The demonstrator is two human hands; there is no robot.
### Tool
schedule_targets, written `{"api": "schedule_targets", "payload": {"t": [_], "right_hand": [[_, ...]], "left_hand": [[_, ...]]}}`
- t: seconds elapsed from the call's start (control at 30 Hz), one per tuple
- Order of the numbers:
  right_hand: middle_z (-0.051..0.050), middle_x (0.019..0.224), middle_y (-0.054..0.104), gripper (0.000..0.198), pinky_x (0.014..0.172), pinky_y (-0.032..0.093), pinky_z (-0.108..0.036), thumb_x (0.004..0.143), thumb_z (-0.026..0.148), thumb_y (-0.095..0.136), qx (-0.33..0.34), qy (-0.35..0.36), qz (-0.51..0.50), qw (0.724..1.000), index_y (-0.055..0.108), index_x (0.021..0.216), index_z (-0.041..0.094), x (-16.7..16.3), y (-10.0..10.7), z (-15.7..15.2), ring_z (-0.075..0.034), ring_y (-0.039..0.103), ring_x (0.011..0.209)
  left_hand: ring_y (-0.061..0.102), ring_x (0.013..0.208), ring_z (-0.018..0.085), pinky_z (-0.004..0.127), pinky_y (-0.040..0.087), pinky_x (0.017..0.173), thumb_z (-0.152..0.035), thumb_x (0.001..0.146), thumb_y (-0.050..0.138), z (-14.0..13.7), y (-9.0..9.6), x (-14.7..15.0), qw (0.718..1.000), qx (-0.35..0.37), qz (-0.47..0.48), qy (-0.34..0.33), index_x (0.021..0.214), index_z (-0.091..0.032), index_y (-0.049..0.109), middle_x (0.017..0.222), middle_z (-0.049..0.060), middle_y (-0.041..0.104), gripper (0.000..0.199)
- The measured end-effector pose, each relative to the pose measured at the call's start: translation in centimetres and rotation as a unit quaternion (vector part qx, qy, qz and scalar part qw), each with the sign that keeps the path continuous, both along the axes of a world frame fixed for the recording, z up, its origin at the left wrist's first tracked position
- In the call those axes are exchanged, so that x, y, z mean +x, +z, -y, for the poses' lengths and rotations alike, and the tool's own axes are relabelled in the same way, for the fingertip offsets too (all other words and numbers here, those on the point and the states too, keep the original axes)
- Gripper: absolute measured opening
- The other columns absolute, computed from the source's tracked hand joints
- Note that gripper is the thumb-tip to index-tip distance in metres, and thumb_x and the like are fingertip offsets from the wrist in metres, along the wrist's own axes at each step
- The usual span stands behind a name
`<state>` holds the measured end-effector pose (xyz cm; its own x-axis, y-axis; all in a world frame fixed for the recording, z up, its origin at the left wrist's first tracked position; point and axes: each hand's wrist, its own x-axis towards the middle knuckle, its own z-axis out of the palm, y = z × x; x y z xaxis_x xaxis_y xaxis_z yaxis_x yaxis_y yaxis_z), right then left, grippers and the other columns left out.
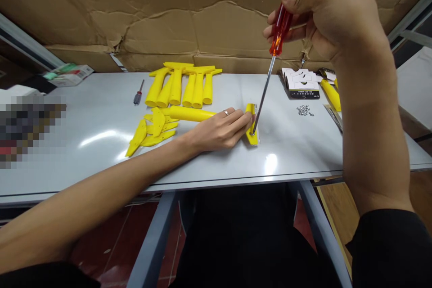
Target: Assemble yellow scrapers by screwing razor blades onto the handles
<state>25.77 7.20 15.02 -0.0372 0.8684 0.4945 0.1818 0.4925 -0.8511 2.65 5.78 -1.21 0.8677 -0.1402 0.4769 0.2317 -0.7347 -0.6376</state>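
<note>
My left hand is closed around a yellow T-shaped plastic handle, which lies sideways on the white table. The handle's wide head sticks out past my fingers, with a thin clear edge along its right side. High on the right, my right hand grips a screwdriver by its red see-through grip. Its long metal shaft slants down to the left, and the tip meets the near part of the yellow head. Whether a screw sits under the tip is hard to see.
Several yellow T-shaped handles stand in a row at the back. Flat yellow pieces lie piled at left, near a small screwdriver. Right of my hands are loose screws and stacked printed cards. Cardboard walls the back.
</note>
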Motion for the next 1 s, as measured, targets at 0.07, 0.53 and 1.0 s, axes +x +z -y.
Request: {"api": "schedule_targets", "payload": {"t": [0.07,0.53,1.0], "right_hand": [[-0.003,0.072,0.063,0.019,0.072,0.067,-0.058,0.084,0.004,0.062,-0.002,-0.004,0.002,1.0,0.068,0.103,0.005,-0.19,-0.03,-0.01,-0.024,0.075,0.068],[0.0,0.078,0.056,0.011,0.056,0.067,-0.034,0.084,0.003,0.063,0.023,-0.008,0.0,1.0,0.061,0.087,0.013,-0.98,-0.05,0.69,-0.018,0.073,0.067],[0.008,0.085,0.063,0.017,0.075,0.072,-0.05,0.092,-0.003,0.058,0.039,0.005,0.0,0.999,0.061,0.098,0.012,-0.24,-0.12,-0.07,-0.011,0.074,0.069]], "left_hand": [[0.067,0.086,0.021,0.036,0.059,0.071,-0.005,0.103,0.05,0.04,0.1,0.04,1.0,0.01,0.001,0.0,0.116,-0.006,0.069,0.108,0.016,0.072,0.023],[0.066,0.082,0.019,0.033,0.059,0.071,-0.007,0.103,0.054,0.09,0.17,0.32,0.999,0.031,-0.003,0.012,0.098,-0.008,0.074,0.099,0.012,0.072,0.021],[0.066,0.082,0.02,0.033,0.057,0.07,-0.005,0.102,0.056,0.15,0.33,0.29,0.999,0.03,-0.005,0.008,0.102,-0.003,0.074,0.101,0.015,0.073,0.018]]}}
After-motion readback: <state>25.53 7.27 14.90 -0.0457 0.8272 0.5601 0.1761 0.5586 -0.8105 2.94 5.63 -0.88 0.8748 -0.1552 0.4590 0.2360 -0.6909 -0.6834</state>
